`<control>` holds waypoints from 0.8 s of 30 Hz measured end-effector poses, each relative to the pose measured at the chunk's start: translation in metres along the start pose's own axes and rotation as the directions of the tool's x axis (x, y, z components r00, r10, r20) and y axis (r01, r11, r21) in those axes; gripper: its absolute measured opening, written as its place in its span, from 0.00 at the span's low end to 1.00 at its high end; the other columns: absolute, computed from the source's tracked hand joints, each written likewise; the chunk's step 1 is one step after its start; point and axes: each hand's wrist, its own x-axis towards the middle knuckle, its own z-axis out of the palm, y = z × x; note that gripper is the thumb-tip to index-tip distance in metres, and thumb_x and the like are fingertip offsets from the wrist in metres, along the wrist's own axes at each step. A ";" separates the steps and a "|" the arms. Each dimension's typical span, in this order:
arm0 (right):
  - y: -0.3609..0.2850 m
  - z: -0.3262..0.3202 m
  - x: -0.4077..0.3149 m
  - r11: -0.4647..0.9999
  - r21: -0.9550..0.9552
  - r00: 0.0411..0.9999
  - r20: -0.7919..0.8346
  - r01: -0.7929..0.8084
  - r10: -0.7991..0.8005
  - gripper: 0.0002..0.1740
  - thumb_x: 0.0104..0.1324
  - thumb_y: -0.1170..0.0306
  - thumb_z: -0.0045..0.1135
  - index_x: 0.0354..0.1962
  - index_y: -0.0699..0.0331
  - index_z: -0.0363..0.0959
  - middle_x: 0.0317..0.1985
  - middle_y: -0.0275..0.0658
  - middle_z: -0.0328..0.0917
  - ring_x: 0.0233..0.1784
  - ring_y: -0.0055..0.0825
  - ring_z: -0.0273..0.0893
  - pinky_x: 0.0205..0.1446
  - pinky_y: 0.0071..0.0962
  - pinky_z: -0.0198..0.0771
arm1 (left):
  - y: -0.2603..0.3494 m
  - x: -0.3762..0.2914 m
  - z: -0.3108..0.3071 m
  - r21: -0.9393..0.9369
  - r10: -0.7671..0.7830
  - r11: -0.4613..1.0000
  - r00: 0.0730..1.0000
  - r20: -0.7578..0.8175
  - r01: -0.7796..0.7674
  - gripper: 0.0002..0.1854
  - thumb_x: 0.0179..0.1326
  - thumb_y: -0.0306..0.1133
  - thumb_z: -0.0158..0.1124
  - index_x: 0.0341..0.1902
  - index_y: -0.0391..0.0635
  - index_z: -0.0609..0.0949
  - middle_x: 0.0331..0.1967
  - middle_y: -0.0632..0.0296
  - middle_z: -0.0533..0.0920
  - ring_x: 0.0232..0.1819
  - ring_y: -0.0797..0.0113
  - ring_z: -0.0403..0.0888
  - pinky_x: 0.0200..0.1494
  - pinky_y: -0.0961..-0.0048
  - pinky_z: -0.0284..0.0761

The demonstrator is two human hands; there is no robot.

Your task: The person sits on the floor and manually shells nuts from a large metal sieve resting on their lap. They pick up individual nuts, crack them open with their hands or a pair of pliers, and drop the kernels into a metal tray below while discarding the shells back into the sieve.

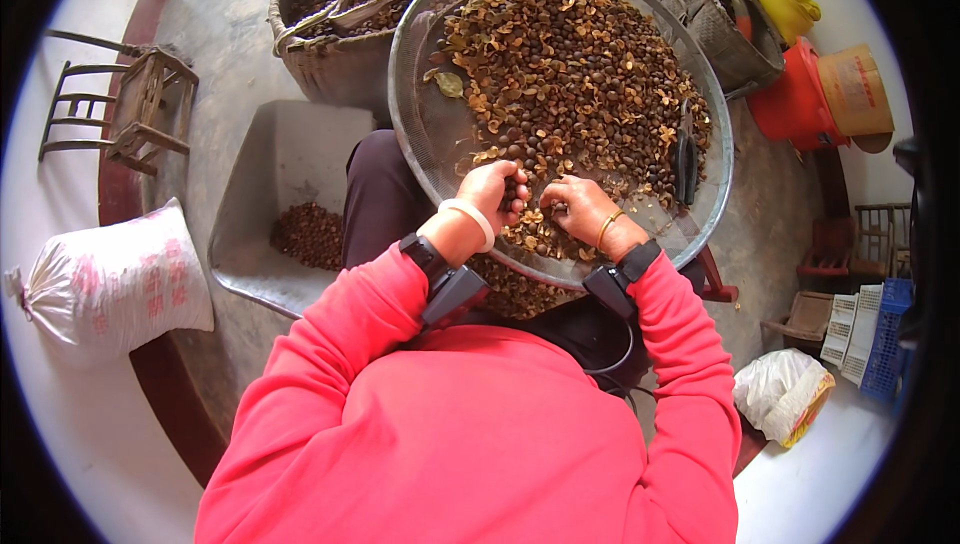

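A wide round mesh sieve (409, 105) lies in front of me, heaped with dark round seeds and dry split husks (570, 71). My left hand (491, 195) is curled palm inward around several dark seeds (512, 190), above the near part of the sieve. Beside it, my right hand (585, 210) reaches down with bent fingers to the husks at the near rim. Its fingertips are partly hidden, so whether they pinch anything is unclear. A pair of black-handled shears (685, 158) rests on the heap to the right.
At my left, a metal scoop-shaped bin (315, 131) holds a small pile of seeds (307, 235). A woven basket (330, 64) of husks stands behind it. A wooden chair (139, 113) and a full white sack (124, 281) are farther left; a red bucket (799, 101) is right.
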 end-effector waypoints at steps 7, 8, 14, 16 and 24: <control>-0.015 -0.009 0.006 0.980 0.185 0.991 -0.090 -0.079 0.097 0.10 0.56 0.74 0.59 0.37 0.63 0.73 0.30 0.40 0.77 0.33 0.32 0.78 0.37 0.29 0.73 | -0.001 0.003 -0.004 -0.017 -0.007 1.000 0.999 0.031 0.007 0.13 0.65 0.39 0.49 0.29 0.46 0.75 0.20 0.64 0.76 0.19 0.70 0.68 0.25 0.73 0.65; -0.022 -0.015 0.003 0.884 0.425 0.971 -0.047 -0.193 0.235 0.09 0.58 0.73 0.59 0.38 0.63 0.72 0.30 0.38 0.77 0.31 0.27 0.77 0.34 0.26 0.73 | -0.001 0.003 -0.004 -0.013 -0.007 1.000 1.000 0.022 0.007 0.13 0.65 0.39 0.49 0.29 0.46 0.75 0.19 0.63 0.76 0.19 0.70 0.69 0.25 0.73 0.65; -0.072 -0.029 0.004 0.423 0.906 0.969 -0.100 -0.004 0.224 0.11 0.64 0.71 0.58 0.44 0.64 0.71 0.31 0.32 0.78 0.33 0.14 0.74 0.32 0.15 0.73 | -0.002 0.000 0.000 0.060 -0.070 0.996 0.975 0.210 0.059 0.18 0.66 0.44 0.41 0.35 0.46 0.77 0.24 0.62 0.79 0.22 0.65 0.74 0.23 0.72 0.68; -0.075 -0.029 0.008 0.569 0.822 0.946 -0.175 -0.012 0.273 0.09 0.62 0.72 0.59 0.41 0.64 0.73 0.32 0.33 0.78 0.31 0.14 0.74 0.32 0.17 0.73 | 0.001 -0.005 -0.001 0.061 -0.054 0.997 0.961 0.272 0.039 0.18 0.67 0.43 0.41 0.36 0.46 0.77 0.25 0.61 0.79 0.22 0.65 0.75 0.24 0.73 0.69; -0.066 -0.030 0.001 0.942 0.321 0.879 -0.415 -0.101 0.236 0.09 0.54 0.73 0.61 0.32 0.67 0.73 0.27 0.43 0.78 0.23 0.25 0.77 0.25 0.23 0.70 | -0.001 -0.012 0.004 0.231 0.015 0.967 0.929 0.370 -0.108 0.15 0.67 0.45 0.51 0.36 0.45 0.75 0.23 0.64 0.77 0.18 0.76 0.72 0.17 0.81 0.64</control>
